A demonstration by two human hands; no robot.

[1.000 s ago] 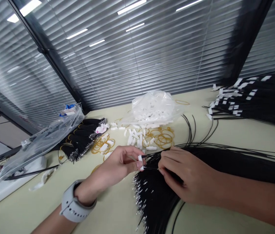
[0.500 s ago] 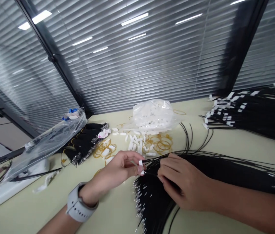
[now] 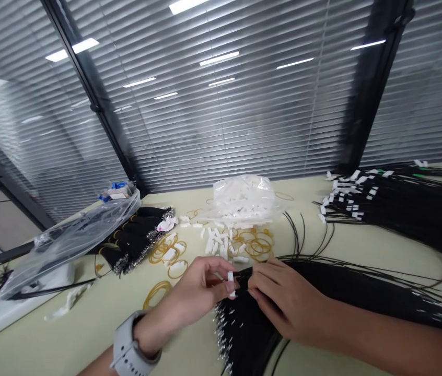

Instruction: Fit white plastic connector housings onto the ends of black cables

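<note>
Between the thumb and fingers of my left hand (image 3: 199, 290) is a small white connector housing (image 3: 231, 283), held upright. Black wires run from its right side toward my right hand (image 3: 283, 295). My right hand is closed, its fingertips pinching a thin black wire close to the housing; the wire's tip is hidden. Beneath both hands lies a thick bundle of black wires (image 3: 252, 334) with shiny metal terminals (image 3: 224, 334) at its left end. Just beyond my left hand are loose white housings (image 3: 219, 241) in a small heap.
Yellow rubber bands (image 3: 258, 245) lie around the heap. A clear bag of white housings (image 3: 244, 196) stands behind it. Finished-looking black wires with white housings (image 3: 362, 193) lie at right. Tied black wire bundles (image 3: 135, 235) and a plastic bag (image 3: 76, 250) are at left.
The view has tilted up slightly, so the table sits lower in the picture. My right fingertips have come a little closer to the housing in my left hand.
</note>
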